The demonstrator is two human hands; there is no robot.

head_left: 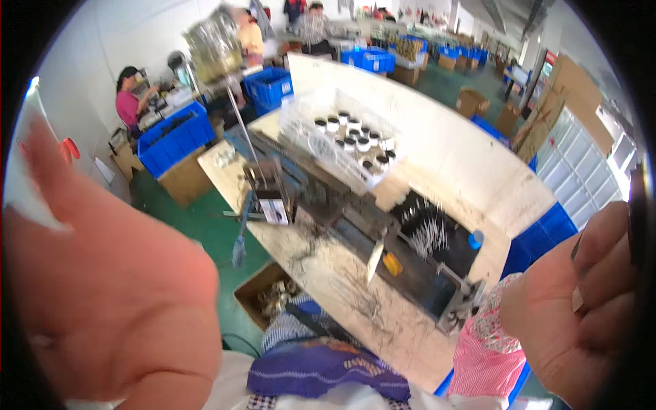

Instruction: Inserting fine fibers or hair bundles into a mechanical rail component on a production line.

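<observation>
Both my hands are raised close in front of the bench, large at the picture's sides. My left hand [130,287] fills the left side with its palm showing; its fingers blur and run off into the dark rim. At the right edge, my right hand [567,307] has its fingers curled inward beside a dark edge, and what they hold, if anything, is hidden. Neither hand touches the bench. Between them stands a bench machine [342,222] with a long metal bed. A yellow piece [392,264] lies on it, near a pale blade-like strip [374,260].
Thin metal rods [429,238] lie on a black surface by a blue cap [475,238]. A clear bin [321,147] holds several black-and-white cylinders. Wire scraps litter the wooden bench [328,287]. An open carton [256,301] stands below. People work behind blue crates [174,140].
</observation>
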